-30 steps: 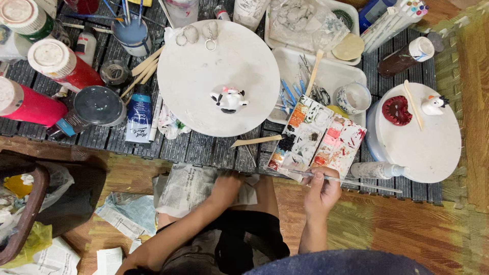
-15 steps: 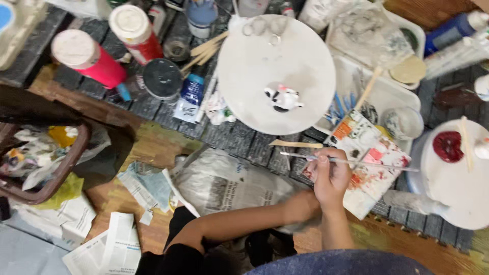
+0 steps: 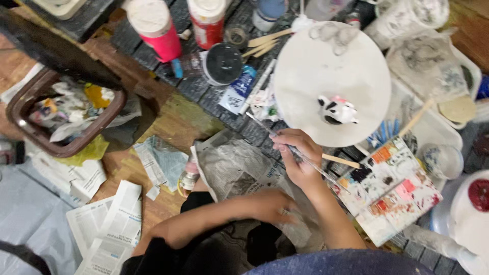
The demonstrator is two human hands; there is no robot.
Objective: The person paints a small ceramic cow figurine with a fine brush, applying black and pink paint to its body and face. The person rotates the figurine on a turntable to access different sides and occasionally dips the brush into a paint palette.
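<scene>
Right hand gripped brush at frame centre; left hand lay flat on newspaper. Advisable: light, steady grip.

Right hand grips paintbrush; left hand on newspaper.

Red-topped round board cut off right.

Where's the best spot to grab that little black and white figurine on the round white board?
Probably pinch the figurine across its body from above. It stands alone near the board's near edge with bare surface all round, so nothing blocks a straight-down reach. The right hand, holding a thin brush, is closest.
</scene>
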